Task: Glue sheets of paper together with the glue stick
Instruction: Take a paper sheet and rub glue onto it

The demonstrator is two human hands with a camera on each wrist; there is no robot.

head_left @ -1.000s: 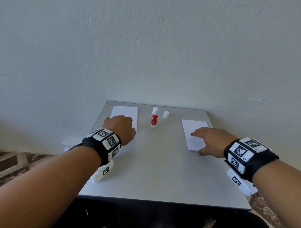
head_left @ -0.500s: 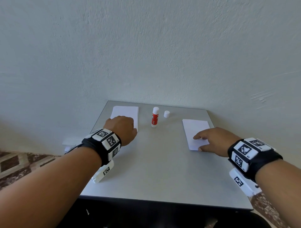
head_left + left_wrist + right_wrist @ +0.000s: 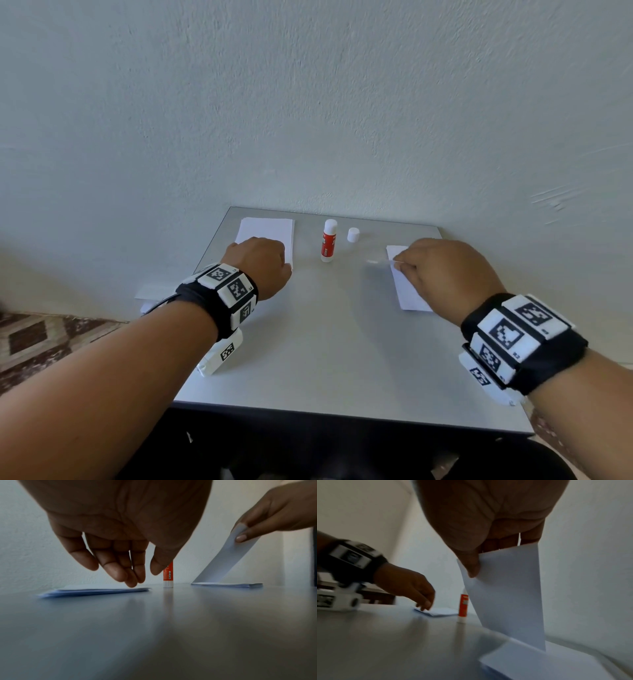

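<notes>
A red and white glue stick (image 3: pixel 329 245) stands uncapped at the back middle of the grey table (image 3: pixel 325 342), with its white cap (image 3: pixel 353 235) just to its right. My left hand (image 3: pixel 137 574) reaches down, fingertips touching the left stack of white paper (image 3: pixel 96 591), thumb apart. My right hand (image 3: pixel 474 566) pinches one sheet of paper (image 3: pixel 505 595) between thumb and fingers. The sheet slopes up, its lower edge still on the right stack (image 3: pixel 556 662). In the head view the right hand (image 3: pixel 442 270) covers most of that stack (image 3: pixel 409 294).
A pale wall (image 3: pixel 308 120) rises straight behind the table. Patterned floor tiles (image 3: pixel 41 339) show to the left, with some white paper (image 3: pixel 150 294) lying beside the table. The table's front edge (image 3: pixel 342 414) is close to me.
My right hand went from lying flat on the right stack to pinching its top sheet and raising one end. The left hand stayed on the left stack.
</notes>
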